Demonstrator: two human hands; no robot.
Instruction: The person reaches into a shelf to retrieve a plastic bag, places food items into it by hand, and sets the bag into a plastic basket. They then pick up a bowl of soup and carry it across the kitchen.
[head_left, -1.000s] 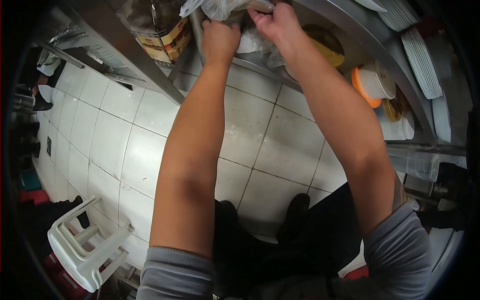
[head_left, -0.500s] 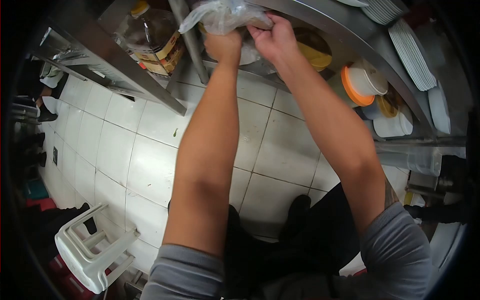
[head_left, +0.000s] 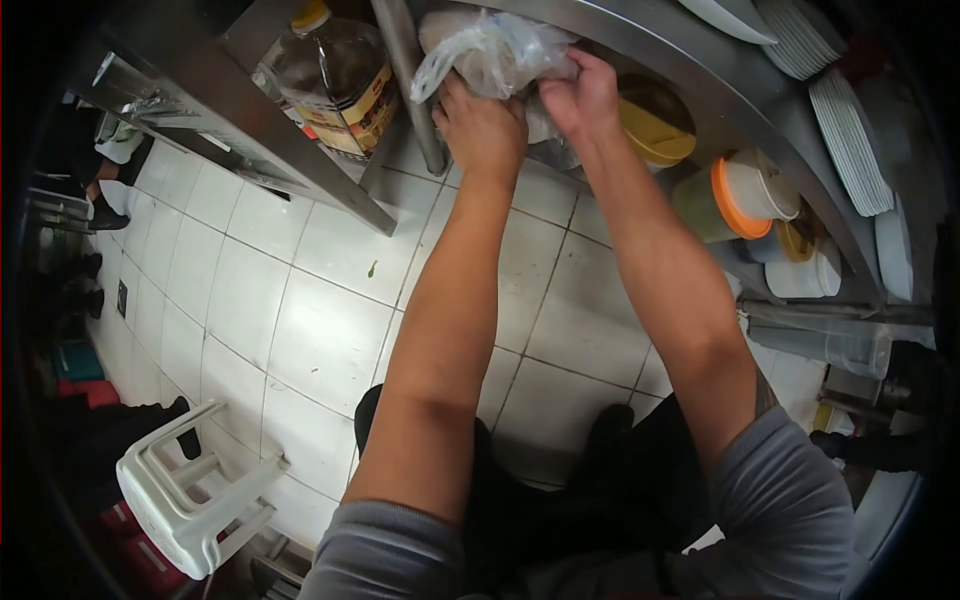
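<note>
A knotted, clear-white plastic bag [head_left: 500, 50] sits at the top of the view, at the lower shelf under the metal counter. Its contents are blurred by the plastic; something pale brown shows at its back left. My left hand [head_left: 482, 135] is at the bag's near side, back of the hand up, its fingers curled against the plastic and partly hidden by it. On the right edge of the bag, my right hand [head_left: 588, 95] pinches the plastic between thumb and fingers. More clear plastic lies below the bag, between my hands.
Right of my hands stand a yellow-lidded tub [head_left: 655, 135] and an orange-rimmed container [head_left: 735, 195]. Stacked white plates [head_left: 850, 140] are on the counter. A large oil bottle [head_left: 340, 90] stands left, beyond a metal leg [head_left: 410, 85]. A white stool [head_left: 195, 490] is lower left; other people's feet show at left.
The view has shifted, so everything sits lower and further right. My left hand has turned from a closed grip to fingers spread more along the bag's near side. My right hand still pinches the bag.
</note>
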